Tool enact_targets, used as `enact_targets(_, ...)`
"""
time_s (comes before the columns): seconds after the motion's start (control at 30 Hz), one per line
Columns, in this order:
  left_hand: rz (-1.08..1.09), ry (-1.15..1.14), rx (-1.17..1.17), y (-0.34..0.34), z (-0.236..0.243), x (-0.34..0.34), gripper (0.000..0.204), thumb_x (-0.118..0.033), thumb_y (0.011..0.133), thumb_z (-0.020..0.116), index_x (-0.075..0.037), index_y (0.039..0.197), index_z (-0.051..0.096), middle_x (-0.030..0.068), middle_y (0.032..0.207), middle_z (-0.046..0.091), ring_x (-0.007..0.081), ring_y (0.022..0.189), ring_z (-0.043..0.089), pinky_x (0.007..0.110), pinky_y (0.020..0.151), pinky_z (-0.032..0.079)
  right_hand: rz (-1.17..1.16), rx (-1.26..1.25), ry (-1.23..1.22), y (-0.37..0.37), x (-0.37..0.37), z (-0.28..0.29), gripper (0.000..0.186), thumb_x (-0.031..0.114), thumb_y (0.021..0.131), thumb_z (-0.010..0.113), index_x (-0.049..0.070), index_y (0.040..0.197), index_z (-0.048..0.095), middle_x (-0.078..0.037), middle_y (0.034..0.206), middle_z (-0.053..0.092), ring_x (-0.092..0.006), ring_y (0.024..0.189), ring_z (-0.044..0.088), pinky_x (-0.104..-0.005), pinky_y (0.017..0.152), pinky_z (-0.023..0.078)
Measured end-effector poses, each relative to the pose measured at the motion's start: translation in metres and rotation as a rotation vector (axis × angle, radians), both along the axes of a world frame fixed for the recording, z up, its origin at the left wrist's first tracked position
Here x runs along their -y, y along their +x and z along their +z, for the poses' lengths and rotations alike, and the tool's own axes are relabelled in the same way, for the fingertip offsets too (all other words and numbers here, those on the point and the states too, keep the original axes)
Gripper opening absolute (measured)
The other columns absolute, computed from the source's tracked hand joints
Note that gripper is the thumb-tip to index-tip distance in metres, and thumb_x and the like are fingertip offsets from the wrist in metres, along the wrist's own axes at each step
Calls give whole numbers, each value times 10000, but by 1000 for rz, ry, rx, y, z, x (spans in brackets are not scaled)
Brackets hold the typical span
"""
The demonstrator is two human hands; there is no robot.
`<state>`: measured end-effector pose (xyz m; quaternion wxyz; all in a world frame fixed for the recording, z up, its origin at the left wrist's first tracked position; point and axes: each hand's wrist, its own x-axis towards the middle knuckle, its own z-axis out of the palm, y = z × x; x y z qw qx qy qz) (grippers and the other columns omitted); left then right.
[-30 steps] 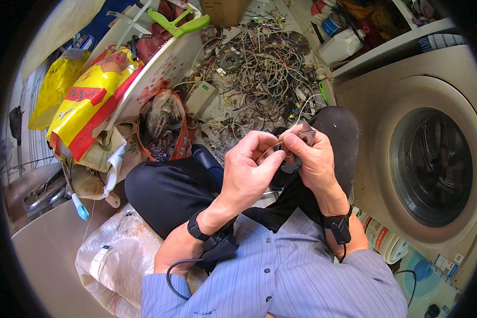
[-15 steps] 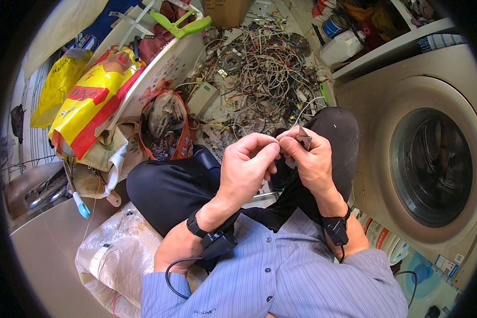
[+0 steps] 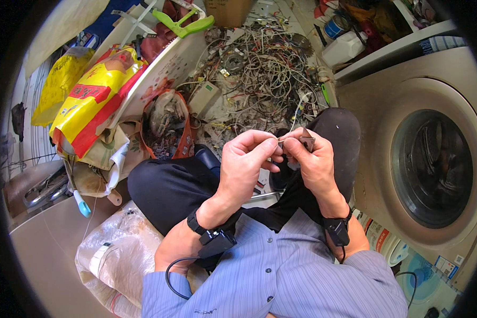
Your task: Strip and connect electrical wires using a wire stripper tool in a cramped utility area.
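Note:
My left hand point(image 3: 245, 167) pinches a thin pale wire point(image 3: 292, 124) between thumb and index finger, its other fingers curled below. Just beside it, my right hand point(image 3: 315, 167) grips a small angular dark metal piece point(image 3: 307, 139), possibly a blade, with the thumb pressed against the wire. The wire runs up from my fingertips toward a large tangle of cables, connectors and scraps point(image 3: 259, 69) on the floor. My knees in dark trousers are bent on either side, under and beyond my hands.
A washing machine point(image 3: 376, 169) stands at right, below a shelf with bottles point(image 3: 339, 50). At left are yellow-red bags point(image 3: 90, 106), an orange bucket of scraps point(image 3: 183, 119), a white board with a green clamp point(image 3: 183, 24), and clear plastic wrapping point(image 3: 111, 259). A cardboard box point(image 3: 228, 10) sits behind the tangle.
My two hands have shifted slightly, with fingers rearranged around the wire; my left fingertips now sit a little apart from my right thumb, with the wire showing between them.

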<state>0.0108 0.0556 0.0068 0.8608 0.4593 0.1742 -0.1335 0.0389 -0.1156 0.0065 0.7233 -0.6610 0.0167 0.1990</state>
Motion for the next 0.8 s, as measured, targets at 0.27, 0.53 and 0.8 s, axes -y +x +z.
enact_targets(0.27,5,17,-6,1,-2,-2,145,-133,960,668,0,1017,683,100,895,724,168,773,704,305,652,600,22,51,-8,-1,-3,2,110,105,967,687,-2,990,695,19,811,664,-42,711,555,-217,631,447)
enact_targets(0.53,-34,75,28,-3,-2,2,157,-143,973,659,-2,1024,706,45,899,708,110,790,670,265,658,584,4,54,2,-1,-2,0,99,92,966,683,-7,969,681,15,813,661,-46,725,569,-213,636,446)
enact_targets(0.8,57,-17,15,-3,-6,5,131,-125,971,654,-9,1007,703,37,912,697,106,824,660,274,698,590,21,88,-27,-3,-6,5,93,74,968,670,-18,978,672,-31,894,712,-67,790,617,-225,704,498)
